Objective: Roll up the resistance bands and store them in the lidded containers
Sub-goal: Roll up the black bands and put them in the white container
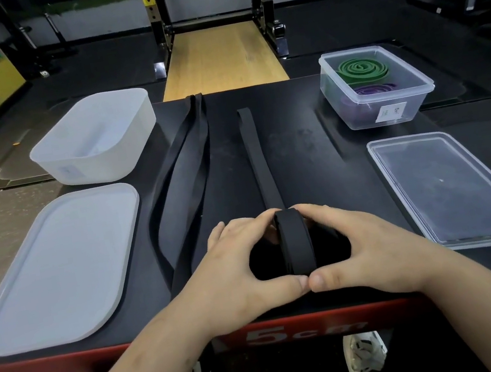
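A narrow black resistance band (258, 164) lies straight down the middle of the black platform (314, 158), its near end wound into an upright roll (296, 245). My left hand (235, 268) and my right hand (362, 250) grip that roll from either side, thumbs touching below it. A wider black band (181, 177) lies unrolled to the left, its far end over the back edge. The clear container (387, 110) at the back right holds a green coil (361, 69) and a purple coil (374, 91).
A frosted white container (94, 162) stands open at the back left, with its white lid (57, 272) flat in front of it. A clear lid (452, 187) lies at the front right. The platform's red front edge (72, 364) runs below my wrists. Gym racks stand behind.
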### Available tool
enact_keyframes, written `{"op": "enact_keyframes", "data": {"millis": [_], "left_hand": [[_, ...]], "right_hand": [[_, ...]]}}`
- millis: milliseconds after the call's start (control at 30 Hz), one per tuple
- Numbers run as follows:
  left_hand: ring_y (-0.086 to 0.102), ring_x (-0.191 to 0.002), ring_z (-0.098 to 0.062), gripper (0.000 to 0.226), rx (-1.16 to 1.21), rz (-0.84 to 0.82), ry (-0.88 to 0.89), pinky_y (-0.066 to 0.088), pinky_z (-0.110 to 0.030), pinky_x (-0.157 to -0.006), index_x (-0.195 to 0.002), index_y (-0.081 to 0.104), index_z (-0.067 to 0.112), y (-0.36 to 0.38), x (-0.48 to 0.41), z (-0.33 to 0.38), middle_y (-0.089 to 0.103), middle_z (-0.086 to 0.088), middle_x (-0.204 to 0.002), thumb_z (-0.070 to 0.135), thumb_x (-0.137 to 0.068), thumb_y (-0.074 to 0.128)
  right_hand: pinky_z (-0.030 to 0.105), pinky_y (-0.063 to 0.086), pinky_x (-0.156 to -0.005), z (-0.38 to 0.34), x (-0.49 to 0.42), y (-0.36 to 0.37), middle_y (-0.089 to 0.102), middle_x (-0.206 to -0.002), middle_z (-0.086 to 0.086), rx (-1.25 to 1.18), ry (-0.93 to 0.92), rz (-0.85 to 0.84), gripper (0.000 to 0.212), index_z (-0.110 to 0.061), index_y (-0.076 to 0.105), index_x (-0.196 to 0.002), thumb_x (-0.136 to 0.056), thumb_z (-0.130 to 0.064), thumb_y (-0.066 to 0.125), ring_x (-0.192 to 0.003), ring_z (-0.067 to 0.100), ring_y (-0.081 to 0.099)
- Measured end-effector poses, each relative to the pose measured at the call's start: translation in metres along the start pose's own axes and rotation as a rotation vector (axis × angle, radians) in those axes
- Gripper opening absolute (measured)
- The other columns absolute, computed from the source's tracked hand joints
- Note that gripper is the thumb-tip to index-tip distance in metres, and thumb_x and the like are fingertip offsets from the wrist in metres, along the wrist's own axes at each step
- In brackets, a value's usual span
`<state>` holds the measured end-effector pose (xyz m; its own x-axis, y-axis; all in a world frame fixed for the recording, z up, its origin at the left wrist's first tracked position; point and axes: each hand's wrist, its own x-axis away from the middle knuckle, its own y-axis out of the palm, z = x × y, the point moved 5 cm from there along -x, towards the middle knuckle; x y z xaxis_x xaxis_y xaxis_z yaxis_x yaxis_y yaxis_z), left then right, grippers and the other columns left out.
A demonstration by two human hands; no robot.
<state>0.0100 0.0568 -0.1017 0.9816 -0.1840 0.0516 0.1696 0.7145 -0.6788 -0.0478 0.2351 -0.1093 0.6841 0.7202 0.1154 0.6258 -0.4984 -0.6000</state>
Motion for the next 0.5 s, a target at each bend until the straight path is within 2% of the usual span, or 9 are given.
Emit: {"op": "enact_keyframes", "data": {"millis": [67,167,233,267,333,367,433,500], "left_hand": [[0.018,-0.144,0.008,0.081,-0.030,-0.007,-0.002,0.011,-0.047,-0.126,-0.143,0.030,0.061,0.0004,0.0003,-0.0011,0.045,0.029,-0.137,0.068,-0.071,0.065],[0.014,-0.139,0.017,0.102,-0.036,-0.057,-0.060,0.012,-0.045,-0.127,-0.149,0.008,0.065,-0.0012,0.0025,-0.0039,0.039,0.034,-0.132,0.067,-0.072,0.074],[0.013,-0.127,0.029,0.105,-0.051,-0.075,-0.058,0.013,-0.043,-0.127,-0.145,0.007,0.068,-0.0012,0.0032,-0.0005,0.039,0.034,-0.126,0.057,-0.072,0.081],[0.014,-0.126,0.030,0.102,-0.052,-0.059,-0.049,0.013,-0.042,-0.126,-0.140,0.009,0.071,-0.0016,0.0024,0.0015,0.040,0.033,-0.124,0.054,-0.072,0.083],[0.021,-0.132,0.015,0.096,-0.034,-0.016,-0.046,0.017,-0.044,-0.125,-0.133,0.015,0.075,-0.0018,0.0007,0.0031,0.043,0.030,-0.122,0.053,-0.071,0.084],[0.024,-0.134,0.009,0.095,-0.030,-0.002,-0.045,0.019,-0.045,-0.124,-0.136,0.019,0.071,-0.0016,-0.0004,0.0031,0.045,0.028,-0.122,0.053,-0.070,0.084],[0.026,-0.132,0.010,0.097,-0.041,0.012,-0.042,0.021,-0.045,-0.123,-0.144,0.023,0.060,-0.0011,-0.0022,0.0022,0.049,0.025,-0.121,0.055,-0.069,0.084],[0.029,-0.132,0.007,0.100,-0.043,0.028,-0.053,0.022,-0.045,-0.122,-0.148,0.023,0.057,-0.0025,-0.0042,-0.0007,0.049,0.025,-0.123,0.058,-0.068,0.083]], "right_hand": [[0.045,0.033,-0.122,0.0038,0.0005,0.0000,0.055,-0.142,-0.031,0.003,0.001,-0.004,0.086,-0.062,0.039,-0.144,-0.070,-0.071,0.081,-0.147,0.005,0.040],[0.028,0.040,-0.113,0.0004,-0.0022,-0.0035,0.053,-0.137,-0.031,0.018,-0.013,0.035,0.074,-0.060,0.046,-0.138,-0.070,-0.073,0.073,-0.134,-0.009,0.046],[0.023,0.041,-0.105,-0.0005,-0.0045,-0.0046,0.054,-0.132,-0.027,0.019,-0.012,0.047,0.071,-0.056,0.050,-0.139,-0.073,-0.073,0.068,-0.130,-0.008,0.049],[0.022,0.041,-0.103,0.0000,-0.0050,-0.0043,0.055,-0.131,-0.028,0.022,-0.007,0.047,0.071,-0.055,0.049,-0.139,-0.072,-0.073,0.067,-0.129,-0.008,0.049],[0.024,0.042,-0.105,0.0024,-0.0043,-0.0037,0.054,-0.132,-0.029,0.016,0.007,0.041,0.076,-0.057,0.046,-0.141,-0.071,-0.074,0.069,-0.130,-0.009,0.048],[0.028,0.042,-0.110,0.0035,-0.0033,-0.0044,0.053,-0.137,-0.029,0.002,0.013,0.037,0.081,-0.057,0.043,-0.144,-0.070,-0.073,0.072,-0.132,-0.008,0.047],[0.037,0.040,-0.116,0.0024,-0.0007,-0.0055,0.052,-0.145,-0.027,-0.027,0.015,0.012,0.092,-0.061,0.035,-0.147,-0.069,-0.065,0.084,-0.138,-0.005,0.045],[0.037,0.038,-0.118,-0.0009,0.0002,-0.0051,0.051,-0.146,-0.029,-0.022,0.006,-0.023,0.100,-0.068,0.029,-0.145,-0.069,-0.051,0.093,-0.140,-0.006,0.043]]}}
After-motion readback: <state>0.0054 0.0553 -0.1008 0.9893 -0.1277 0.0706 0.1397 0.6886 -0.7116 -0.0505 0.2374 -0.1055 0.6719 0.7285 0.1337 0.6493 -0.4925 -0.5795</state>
